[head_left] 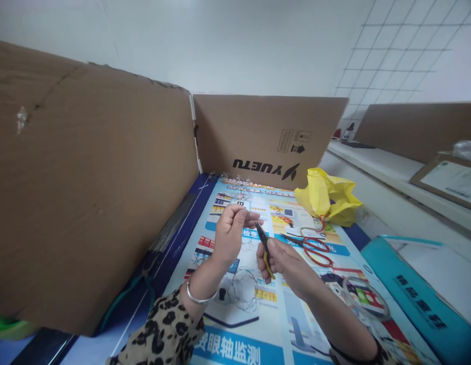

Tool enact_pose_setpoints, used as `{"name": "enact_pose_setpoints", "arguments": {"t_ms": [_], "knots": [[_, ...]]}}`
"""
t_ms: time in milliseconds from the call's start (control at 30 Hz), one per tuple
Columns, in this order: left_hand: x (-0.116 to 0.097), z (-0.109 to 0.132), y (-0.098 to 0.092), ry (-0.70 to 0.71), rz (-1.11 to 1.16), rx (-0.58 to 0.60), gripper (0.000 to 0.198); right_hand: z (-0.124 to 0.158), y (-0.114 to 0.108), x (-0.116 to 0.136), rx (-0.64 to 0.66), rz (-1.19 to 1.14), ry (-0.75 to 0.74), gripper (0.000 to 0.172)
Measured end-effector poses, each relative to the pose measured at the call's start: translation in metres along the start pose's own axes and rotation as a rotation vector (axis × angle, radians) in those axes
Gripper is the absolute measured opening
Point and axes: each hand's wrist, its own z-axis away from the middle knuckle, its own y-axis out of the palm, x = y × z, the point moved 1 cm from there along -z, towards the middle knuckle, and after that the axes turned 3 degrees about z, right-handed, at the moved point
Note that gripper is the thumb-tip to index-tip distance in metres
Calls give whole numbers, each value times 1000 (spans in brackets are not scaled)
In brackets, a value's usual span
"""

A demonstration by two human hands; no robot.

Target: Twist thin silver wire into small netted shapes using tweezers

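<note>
My right hand is wrapped round a pair of pliers with dark pointed jaws and yellow handles. The jaws point up and left, to the fingertips of my left hand. Thumb and index finger of that hand are pinched together, the other fingers stretched to the right. Whatever is in the pinch is too small to make out. Right of the pliers lie red-handled scissors. Loose thin wire is tangled on the printed poster below my hands.
Cardboard panels stand at the left and back. A yellow bag sits at the back right, a teal box at the right. A coil of wire lies nearer. Long thin rods run along the left panel.
</note>
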Motion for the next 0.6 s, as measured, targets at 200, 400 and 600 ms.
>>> {"name": "enact_pose_setpoints", "arguments": {"t_ms": [200,400,600], "knots": [[0,4,3,-10,-15,12,12,-2,0,-3,22,-84,22,38],[3,4,4,0,-7,4,13,-2,0,-3,52,-175,46,37],[2,5,4,82,-54,23,11,0,1,-3,71,-218,57,36]]}}
